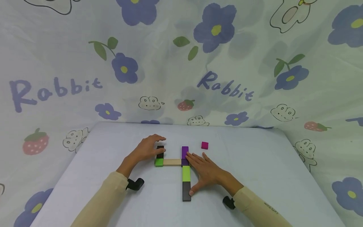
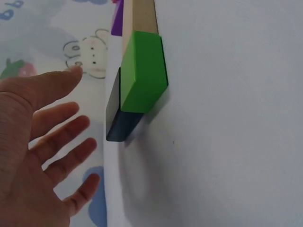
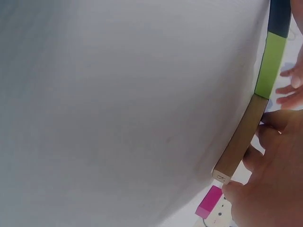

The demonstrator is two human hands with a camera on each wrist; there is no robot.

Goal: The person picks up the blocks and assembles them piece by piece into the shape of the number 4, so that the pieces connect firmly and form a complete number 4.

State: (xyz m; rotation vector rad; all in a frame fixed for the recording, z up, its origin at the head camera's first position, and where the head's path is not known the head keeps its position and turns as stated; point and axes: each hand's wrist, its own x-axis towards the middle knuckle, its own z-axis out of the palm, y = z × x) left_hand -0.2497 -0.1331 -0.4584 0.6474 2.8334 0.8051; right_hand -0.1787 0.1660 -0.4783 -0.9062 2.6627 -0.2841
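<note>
In the head view, my left hand [image 1: 144,148] hovers around a black block [image 1: 160,152], thumb and fingers spread. A green block [image 1: 159,162] sits at the near end of the black one, joined to a pale wooden bar [image 1: 172,162] running right. My right hand [image 1: 207,170] lies along a straight column, fingertips at the purple blocks [image 1: 185,152] and thumb at the dark grey block [image 1: 186,191]. Between those is a lime block [image 1: 186,173]. The right wrist view shows a brown wooden face [image 3: 242,137] in line after the lime block, with fingers beside it.
A magenta cube [image 1: 204,145] stands apart, behind the right hand. The blocks lie on a white-covered table [image 1: 127,208]. A printed cloth [image 1: 167,72] with flowers and rabbits hangs behind it. Black camera mounts [image 1: 135,184] stick out from both wrists.
</note>
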